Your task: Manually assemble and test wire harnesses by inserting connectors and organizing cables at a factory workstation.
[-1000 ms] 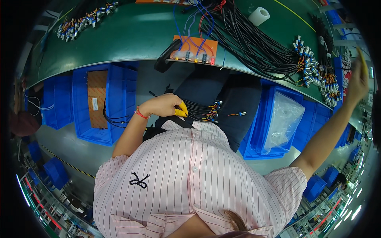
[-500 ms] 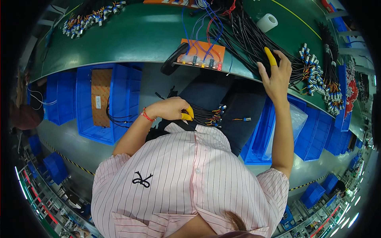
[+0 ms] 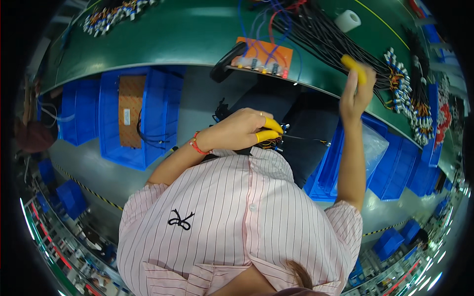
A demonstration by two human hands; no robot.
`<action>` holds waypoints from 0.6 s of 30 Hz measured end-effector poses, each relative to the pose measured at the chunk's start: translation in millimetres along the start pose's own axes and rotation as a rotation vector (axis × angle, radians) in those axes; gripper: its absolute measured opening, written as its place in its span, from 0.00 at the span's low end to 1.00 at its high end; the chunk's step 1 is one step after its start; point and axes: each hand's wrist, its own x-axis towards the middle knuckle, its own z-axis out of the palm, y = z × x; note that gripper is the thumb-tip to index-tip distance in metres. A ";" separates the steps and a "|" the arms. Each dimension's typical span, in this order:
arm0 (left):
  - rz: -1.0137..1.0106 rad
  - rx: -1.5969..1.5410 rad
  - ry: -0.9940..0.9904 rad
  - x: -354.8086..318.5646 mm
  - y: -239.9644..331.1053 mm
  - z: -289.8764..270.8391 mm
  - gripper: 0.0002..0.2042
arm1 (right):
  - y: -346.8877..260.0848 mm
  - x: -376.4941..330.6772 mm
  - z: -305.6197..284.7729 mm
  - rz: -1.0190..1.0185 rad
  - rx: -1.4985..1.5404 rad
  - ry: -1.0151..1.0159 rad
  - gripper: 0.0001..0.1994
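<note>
My left hand (image 3: 237, 129) is over my lap, with yellow finger cots on thumb and index finger. Those two tips meet at a thin cable (image 3: 303, 137), which reaches right to a small end with orange wires. Beneath the hand, a bundle of black cables with orange wires and silver connectors (image 3: 271, 143) lies partly hidden on my lap. My right hand (image 3: 359, 91), also with yellow on its fingers, is raised at the table edge in front of a thick bundle of black cables (image 3: 326, 39). Motion smears its fingers, so whether it grips anything is unclear.
On the green table (image 3: 163, 42) sit an orange board with coloured terminals (image 3: 266, 54), a black ring-shaped object (image 3: 224, 64) and a white roll (image 3: 348, 21). More connector bundles (image 3: 118, 17) lie far left. Blue bins (image 3: 106, 118) stand below on both sides.
My left hand has moved right across the lap bundle to the single cable. My right hand has shifted slightly right and its fingers have moved. The whole view has swung a little.
</note>
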 end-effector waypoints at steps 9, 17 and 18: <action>-0.053 0.251 0.173 -1.3 -9.2 -39.1 0.08 | -78.6 -114.0 -43.6 1.170 0.581 -0.584 0.09; -0.259 -0.407 0.415 -7.0 3.0 -37.7 0.09 | 18.3 -178.7 -144.7 1.092 1.464 0.313 0.10; -0.260 -0.555 0.458 -5.7 4.0 -32.9 0.09 | 23.2 -180.5 -145.3 1.092 1.593 0.456 0.09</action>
